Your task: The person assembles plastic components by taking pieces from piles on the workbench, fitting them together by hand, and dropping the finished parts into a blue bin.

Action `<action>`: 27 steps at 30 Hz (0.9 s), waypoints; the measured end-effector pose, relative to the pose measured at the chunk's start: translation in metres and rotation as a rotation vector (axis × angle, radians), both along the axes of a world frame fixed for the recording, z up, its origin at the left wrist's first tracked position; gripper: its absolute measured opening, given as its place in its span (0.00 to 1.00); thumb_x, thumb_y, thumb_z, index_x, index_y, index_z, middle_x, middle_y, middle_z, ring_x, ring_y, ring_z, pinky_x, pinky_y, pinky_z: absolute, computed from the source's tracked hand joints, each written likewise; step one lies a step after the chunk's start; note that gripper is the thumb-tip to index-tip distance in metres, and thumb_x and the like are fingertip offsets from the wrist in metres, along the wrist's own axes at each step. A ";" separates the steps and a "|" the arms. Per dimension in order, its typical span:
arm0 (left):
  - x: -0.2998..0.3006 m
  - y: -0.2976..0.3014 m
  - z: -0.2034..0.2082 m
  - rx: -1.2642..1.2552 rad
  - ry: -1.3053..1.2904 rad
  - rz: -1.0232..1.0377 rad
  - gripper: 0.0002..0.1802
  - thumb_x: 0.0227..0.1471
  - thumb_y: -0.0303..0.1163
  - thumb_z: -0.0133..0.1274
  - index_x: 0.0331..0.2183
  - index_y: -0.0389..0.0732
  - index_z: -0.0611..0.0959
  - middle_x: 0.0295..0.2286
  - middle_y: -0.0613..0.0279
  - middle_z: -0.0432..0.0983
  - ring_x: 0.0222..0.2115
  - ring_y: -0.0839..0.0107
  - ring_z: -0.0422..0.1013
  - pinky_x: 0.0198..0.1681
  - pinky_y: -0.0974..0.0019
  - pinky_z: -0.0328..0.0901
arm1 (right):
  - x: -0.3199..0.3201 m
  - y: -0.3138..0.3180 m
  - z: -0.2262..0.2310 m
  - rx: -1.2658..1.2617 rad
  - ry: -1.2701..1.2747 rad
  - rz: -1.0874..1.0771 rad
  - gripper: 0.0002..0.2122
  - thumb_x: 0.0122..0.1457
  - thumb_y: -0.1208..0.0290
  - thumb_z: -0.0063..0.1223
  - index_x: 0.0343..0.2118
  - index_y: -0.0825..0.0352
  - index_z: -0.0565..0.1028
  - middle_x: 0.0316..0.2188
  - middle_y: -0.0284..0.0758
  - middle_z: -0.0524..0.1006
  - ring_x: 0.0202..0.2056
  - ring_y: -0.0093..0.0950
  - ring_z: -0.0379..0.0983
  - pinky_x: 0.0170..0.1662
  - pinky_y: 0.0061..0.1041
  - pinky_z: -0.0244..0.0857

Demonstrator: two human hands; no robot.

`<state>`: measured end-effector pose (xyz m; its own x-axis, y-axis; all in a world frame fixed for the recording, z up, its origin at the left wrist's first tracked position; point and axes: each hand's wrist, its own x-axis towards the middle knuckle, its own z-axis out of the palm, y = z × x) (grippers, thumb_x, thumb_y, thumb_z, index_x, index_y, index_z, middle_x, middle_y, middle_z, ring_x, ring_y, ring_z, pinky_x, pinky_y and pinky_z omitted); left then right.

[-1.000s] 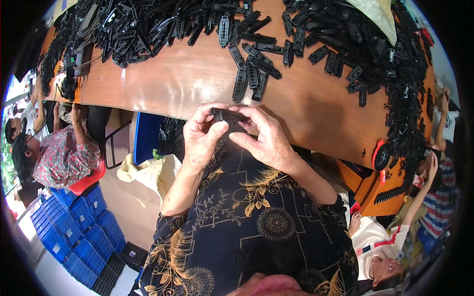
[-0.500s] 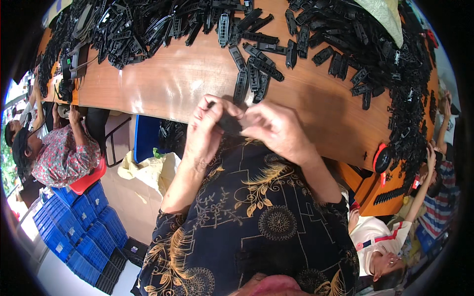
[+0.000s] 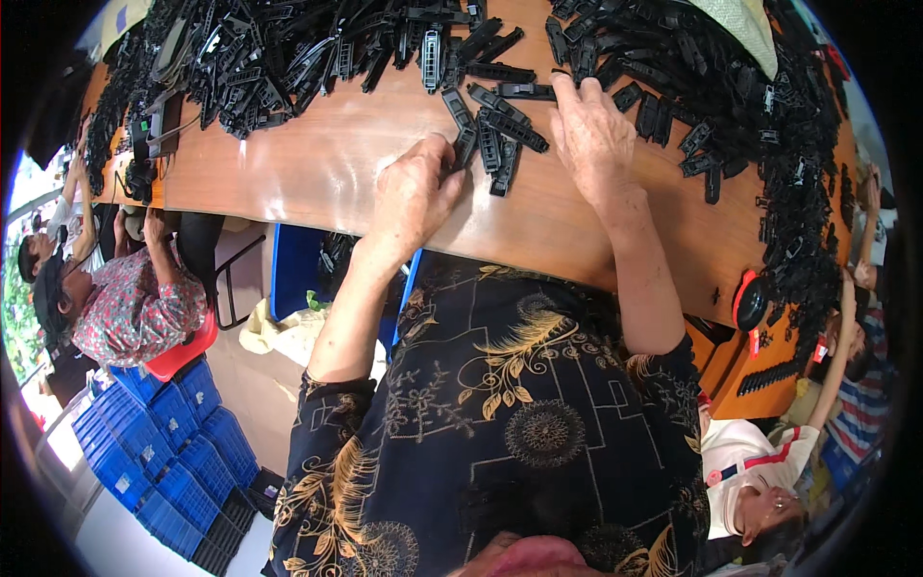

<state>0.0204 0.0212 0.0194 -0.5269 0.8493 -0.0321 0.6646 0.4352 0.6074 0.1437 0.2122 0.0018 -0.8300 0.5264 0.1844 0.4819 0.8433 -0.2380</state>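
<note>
My left hand [image 3: 413, 188] rests on the table with its fingers curled, against the near left side of a small cluster of narrow black plastic parts [image 3: 488, 144]. Its fingertips are hidden, so what they hold does not show. Farther out, to the right, my right hand [image 3: 596, 135] comes down over the edge of a big heap of similar parts [image 3: 663, 58]. Its index finger and thumb close on one black part, mostly covered by the hand. Ribbed inner sides show on some of the parts in the cluster.
More black parts [image 3: 250, 67] are heaped along the table's far side. A pale sack [image 3: 740, 29] lies at the far right, and a red-rimmed black round object [image 3: 749, 300] sits at the right edge. Blue crates [image 3: 154, 433] stand lower left. Co-workers sit on both sides.
Both hands have parted from in front of my chest, where they handled a dark piece. The left moved forward to the cluster; the right reached forward and right to the heap.
</note>
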 end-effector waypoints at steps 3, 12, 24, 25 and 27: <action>-0.007 -0.011 -0.008 0.039 -0.292 0.234 0.14 0.45 0.30 0.58 0.35 0.35 0.75 0.24 0.49 0.76 0.24 0.62 0.73 0.30 0.62 0.68 | 0.004 0.003 -0.003 0.073 0.002 -0.059 0.17 0.57 0.73 0.52 0.50 0.62 0.69 0.37 0.39 0.71 0.37 0.36 0.73 0.38 0.33 0.71; 0.010 -0.025 -0.014 0.592 -1.219 0.244 0.20 0.54 0.24 0.54 0.48 0.38 0.69 0.34 0.53 0.78 0.28 0.70 0.76 0.26 0.76 0.68 | 0.024 -0.050 0.025 -1.019 0.610 0.039 0.10 0.57 0.80 0.53 0.42 0.72 0.75 0.35 0.32 0.73 0.35 0.19 0.72 0.35 0.16 0.67; 0.011 -0.037 -0.005 0.633 -1.751 0.151 0.15 0.55 0.29 0.54 0.44 0.34 0.75 0.27 0.57 0.76 0.18 0.73 0.70 0.17 0.76 0.61 | 0.040 -0.076 0.052 -0.583 0.614 0.526 0.10 0.51 0.85 0.56 0.37 0.69 0.77 0.39 0.36 0.73 0.36 0.29 0.74 0.36 0.24 0.70; 0.012 -0.038 -0.004 0.598 -1.742 0.148 0.14 0.55 0.30 0.53 0.44 0.35 0.76 0.25 0.59 0.76 0.17 0.74 0.70 0.16 0.77 0.61 | 0.040 -0.077 0.051 -0.612 0.617 0.549 0.11 0.50 0.86 0.55 0.37 0.68 0.76 0.39 0.37 0.73 0.36 0.32 0.74 0.37 0.25 0.70; 0.014 -0.039 -0.003 0.547 -1.729 0.144 0.14 0.56 0.30 0.53 0.43 0.35 0.76 0.26 0.59 0.76 0.17 0.75 0.69 0.16 0.78 0.61 | 0.039 -0.078 0.050 -0.618 0.597 0.560 0.12 0.50 0.85 0.56 0.38 0.68 0.76 0.39 0.37 0.73 0.37 0.32 0.74 0.38 0.26 0.70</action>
<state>0.0344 -0.0177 0.0163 -0.2692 0.9065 -0.3252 -0.8183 -0.0372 0.5737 0.1827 0.1338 0.0522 -0.8477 0.2348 0.4757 -0.2825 0.5593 -0.7793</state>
